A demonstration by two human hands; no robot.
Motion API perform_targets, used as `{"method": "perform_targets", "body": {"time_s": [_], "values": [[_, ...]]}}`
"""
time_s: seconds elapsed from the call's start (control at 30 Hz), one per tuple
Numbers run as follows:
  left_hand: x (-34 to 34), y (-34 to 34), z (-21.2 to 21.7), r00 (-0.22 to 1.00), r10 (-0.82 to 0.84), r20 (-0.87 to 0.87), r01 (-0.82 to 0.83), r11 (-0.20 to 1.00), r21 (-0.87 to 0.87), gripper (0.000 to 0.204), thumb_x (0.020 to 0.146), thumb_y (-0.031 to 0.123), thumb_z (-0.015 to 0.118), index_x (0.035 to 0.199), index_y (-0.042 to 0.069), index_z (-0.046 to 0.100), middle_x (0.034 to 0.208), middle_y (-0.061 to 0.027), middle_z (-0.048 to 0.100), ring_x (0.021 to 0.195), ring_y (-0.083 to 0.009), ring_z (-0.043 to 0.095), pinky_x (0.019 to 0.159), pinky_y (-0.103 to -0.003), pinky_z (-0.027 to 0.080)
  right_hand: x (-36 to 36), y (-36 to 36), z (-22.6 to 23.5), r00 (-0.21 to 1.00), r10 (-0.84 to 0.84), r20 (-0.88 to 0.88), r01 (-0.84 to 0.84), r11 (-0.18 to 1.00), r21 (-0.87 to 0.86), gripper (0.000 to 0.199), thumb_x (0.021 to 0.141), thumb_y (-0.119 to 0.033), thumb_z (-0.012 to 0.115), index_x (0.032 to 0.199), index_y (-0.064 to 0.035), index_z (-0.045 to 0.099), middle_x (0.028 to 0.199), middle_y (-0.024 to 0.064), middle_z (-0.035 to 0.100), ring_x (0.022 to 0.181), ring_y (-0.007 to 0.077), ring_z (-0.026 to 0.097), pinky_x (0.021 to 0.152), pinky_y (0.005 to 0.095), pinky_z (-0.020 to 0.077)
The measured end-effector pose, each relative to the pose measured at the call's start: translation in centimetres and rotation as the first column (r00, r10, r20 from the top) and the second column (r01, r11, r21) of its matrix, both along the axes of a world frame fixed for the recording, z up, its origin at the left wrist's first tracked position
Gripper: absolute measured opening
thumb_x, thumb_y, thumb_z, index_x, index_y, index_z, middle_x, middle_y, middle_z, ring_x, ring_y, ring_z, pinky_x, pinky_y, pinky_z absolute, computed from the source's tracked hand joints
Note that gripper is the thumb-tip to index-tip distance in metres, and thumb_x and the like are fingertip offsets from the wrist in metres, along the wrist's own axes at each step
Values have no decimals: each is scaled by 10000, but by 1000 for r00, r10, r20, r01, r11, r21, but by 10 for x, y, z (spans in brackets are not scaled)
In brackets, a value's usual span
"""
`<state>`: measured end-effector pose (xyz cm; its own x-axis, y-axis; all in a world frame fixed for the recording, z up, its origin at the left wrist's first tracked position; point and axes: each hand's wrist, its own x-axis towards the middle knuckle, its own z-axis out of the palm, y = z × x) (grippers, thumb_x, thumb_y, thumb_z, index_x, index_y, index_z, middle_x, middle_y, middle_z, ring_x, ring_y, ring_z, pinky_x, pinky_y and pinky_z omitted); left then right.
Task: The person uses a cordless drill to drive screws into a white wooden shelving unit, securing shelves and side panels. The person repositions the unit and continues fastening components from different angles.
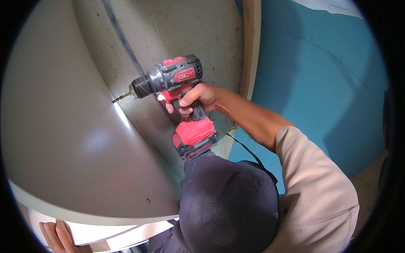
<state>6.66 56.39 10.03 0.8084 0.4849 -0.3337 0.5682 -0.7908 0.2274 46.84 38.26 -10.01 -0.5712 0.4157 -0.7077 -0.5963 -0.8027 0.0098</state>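
My right hand [198, 99] is wrapped round the grip of a red and black cordless drill [181, 76], with the index finger at the trigger. The drill points left, and its small work light glows. From its chuck a twist drill bit [122, 97] reaches the pale, smooth curved panel [76, 126], the tip meeting the surface near the panel's right edge. At the lower left, beneath that panel's rim, my left hand [61, 238] rests with its fingers extended against a white board [101, 232]. Part of this hand is cut off by the picture's edge.
My bent knee in dark trousers [228, 202] lies right below the drill's battery. Behind the drill is a grey, stained wall [194, 29] with a dark stripe. Further right, a wooden edge [250, 46] borders a large blue surface [303, 63]. A black strap [249, 149] hangs by the knee.
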Motion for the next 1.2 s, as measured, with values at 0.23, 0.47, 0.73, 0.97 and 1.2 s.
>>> {"method": "perform_targets", "body": {"time_s": [0.23,0.47,0.73,0.97,1.2], "values": [[1,-6,-8,996,14,-83,-13,1000,14,282,831,190,725,1011,27,582,776,-75,581,688,-188,569,516,-277,490,0,-15,-16,988,-79,-131,76,997,-28,486,752,-42,617,1225,26,530,937,106,631,613,116,520,576,256,441],[5,-23,-6,990,100,-101,-92,992,84,217,772,75,740,770,10,533,707,-112,406,684,-228,458,514,-356,330,1,-12,-19,992,-62,-112,62,998,-3,506,731,-69,639,1216,22,529,1008,135,658,617,129,541,583,259,459],[24,-11,-28,979,165,118,-177,980,94,290,585,-101,626,662,33,381,692,-98,352,638,-248,412,510,-373,298,1,-5,9,981,16,191,-23,999,31,476,733,-69,627,1202,-16,563,1000,101,649,638,139,553,632,310,484],[-49,-13,43,695,612,378,-628,772,-95,192,906,130,667,847,51,502,764,-22,444,728,-119,475,649,-287,404,-19,11,58,865,-15,501,-37,995,93,459,744,-77,640,1200,-76,598,1022,70,667,677,123,572,684,281,503],[-187,-143,94,-542,412,-732,635,-370,-678,145,978,155,505,854,81,517,729,6,412,618,-92,371,449,-185,293,-80,28,148,518,-98,850,23,995,100,384,820,-152,636,1177,-14,616,675,-30,499,613,85,484,579,222,377]]}}
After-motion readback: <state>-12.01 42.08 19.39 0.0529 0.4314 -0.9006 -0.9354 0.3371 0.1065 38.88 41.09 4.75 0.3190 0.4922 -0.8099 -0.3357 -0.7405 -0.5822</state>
